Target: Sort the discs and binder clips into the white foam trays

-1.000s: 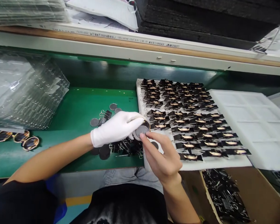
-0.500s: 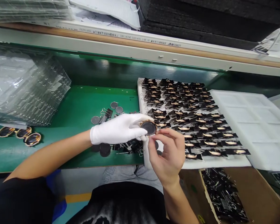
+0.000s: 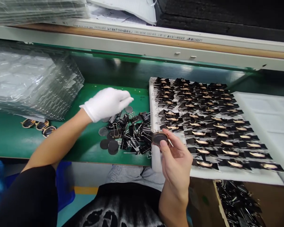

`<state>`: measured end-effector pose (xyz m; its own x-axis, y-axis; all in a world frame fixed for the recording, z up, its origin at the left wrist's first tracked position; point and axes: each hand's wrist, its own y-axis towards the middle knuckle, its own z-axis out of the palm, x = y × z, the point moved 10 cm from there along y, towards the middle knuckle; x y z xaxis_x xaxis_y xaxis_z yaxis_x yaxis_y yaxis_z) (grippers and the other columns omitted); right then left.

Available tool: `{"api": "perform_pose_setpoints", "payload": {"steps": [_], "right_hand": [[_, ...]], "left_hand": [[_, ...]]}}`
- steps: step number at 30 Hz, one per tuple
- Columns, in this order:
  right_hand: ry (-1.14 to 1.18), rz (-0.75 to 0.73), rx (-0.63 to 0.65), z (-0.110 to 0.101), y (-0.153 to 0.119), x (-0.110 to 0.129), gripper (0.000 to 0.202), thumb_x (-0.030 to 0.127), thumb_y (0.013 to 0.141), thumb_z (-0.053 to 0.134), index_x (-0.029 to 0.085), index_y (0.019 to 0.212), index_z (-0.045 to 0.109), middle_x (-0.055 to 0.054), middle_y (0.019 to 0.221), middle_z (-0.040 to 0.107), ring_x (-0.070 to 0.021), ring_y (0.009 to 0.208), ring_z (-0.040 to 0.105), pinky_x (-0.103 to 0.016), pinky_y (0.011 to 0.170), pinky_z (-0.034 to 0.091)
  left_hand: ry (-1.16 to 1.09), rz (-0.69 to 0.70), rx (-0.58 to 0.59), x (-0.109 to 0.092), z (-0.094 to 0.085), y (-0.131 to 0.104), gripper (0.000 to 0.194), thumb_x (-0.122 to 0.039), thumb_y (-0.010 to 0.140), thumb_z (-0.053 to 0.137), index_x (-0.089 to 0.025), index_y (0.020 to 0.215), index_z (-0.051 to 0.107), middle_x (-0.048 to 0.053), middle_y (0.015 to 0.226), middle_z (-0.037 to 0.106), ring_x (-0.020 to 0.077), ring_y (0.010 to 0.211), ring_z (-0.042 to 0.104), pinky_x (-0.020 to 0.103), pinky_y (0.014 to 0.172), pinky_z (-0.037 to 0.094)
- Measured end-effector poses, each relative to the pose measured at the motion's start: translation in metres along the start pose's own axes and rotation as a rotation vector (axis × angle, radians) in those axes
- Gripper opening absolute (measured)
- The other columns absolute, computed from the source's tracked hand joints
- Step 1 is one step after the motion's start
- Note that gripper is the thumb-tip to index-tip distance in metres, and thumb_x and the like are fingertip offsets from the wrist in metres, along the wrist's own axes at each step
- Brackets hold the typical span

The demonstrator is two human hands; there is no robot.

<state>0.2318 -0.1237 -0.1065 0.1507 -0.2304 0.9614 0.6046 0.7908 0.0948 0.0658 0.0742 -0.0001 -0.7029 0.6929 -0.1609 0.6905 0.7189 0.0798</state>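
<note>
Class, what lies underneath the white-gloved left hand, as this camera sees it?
Past the lower edge of the left hand show part of a grey disc and black binder clips, with the green tabletop around. Whatever lies directly beneath is covered.

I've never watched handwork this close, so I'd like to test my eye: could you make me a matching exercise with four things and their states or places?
1. Left hand
2. Right hand
3. White tray beside the right hand
4. Brown box

A. Bears rows of black clips
B. Below table height, with loose clips inside
C. Holds a round dark piece
D. Wears a white glove

Pairs: 1-D, 2-C, 3-A, 4-B
</note>
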Motion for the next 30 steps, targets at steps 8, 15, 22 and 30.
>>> {"api": "perform_pose_setpoints", "payload": {"steps": [8, 15, 22, 30], "right_hand": [[0.152, 0.132, 0.090, 0.013, -0.008, -0.016, 0.022, 0.030, 0.090, 0.080, 0.029, 0.111, 0.079, -0.004, 0.108, 0.078, -0.0154, 0.096, 0.073, -0.027, 0.084, 0.064], [0.310, 0.185, 0.217, 0.038, 0.003, 0.000, 0.019, 0.025, 0.090, 0.078, 0.027, 0.109, 0.081, -0.006, 0.112, 0.077, -0.0140, 0.085, 0.073, -0.025, 0.074, 0.064], [0.333, 0.149, 0.334, 0.048, 0.007, 0.008, 0.016, 0.029, 0.089, 0.080, 0.029, 0.105, 0.081, -0.001, 0.079, 0.074, -0.0145, 0.070, 0.070, -0.026, 0.062, 0.061], [0.262, 0.114, 0.369, 0.035, -0.001, 0.005, 0.017, 0.025, 0.089, 0.080, 0.028, 0.106, 0.081, -0.003, 0.089, 0.076, -0.0154, 0.075, 0.073, -0.029, 0.072, 0.064]], "left_hand": [[-0.002, -0.141, 0.646, 0.074, 0.073, 0.005, 0.051, -0.061, 0.092, 0.049, -0.021, 0.062, 0.062, 0.004, 0.063, 0.067, 0.0168, 0.056, 0.054, 0.030, 0.061, 0.036], [-0.429, -0.012, 0.077, -0.006, 0.012, 0.004, 0.049, -0.049, 0.095, 0.054, -0.018, 0.057, 0.052, -0.003, 0.051, 0.045, 0.0094, 0.051, 0.037, 0.027, 0.052, 0.025], [-0.545, 0.313, 0.128, -0.096, 0.024, -0.031, 0.052, -0.046, 0.101, 0.048, -0.017, 0.059, 0.053, -0.003, 0.053, 0.048, 0.0086, 0.053, 0.044, 0.024, 0.054, 0.032], [-0.265, 0.276, 0.025, -0.087, 0.024, -0.026, 0.049, -0.064, 0.080, 0.063, -0.020, 0.062, 0.049, -0.001, 0.053, 0.055, 0.0116, 0.049, 0.049, 0.025, 0.052, 0.030]]}}
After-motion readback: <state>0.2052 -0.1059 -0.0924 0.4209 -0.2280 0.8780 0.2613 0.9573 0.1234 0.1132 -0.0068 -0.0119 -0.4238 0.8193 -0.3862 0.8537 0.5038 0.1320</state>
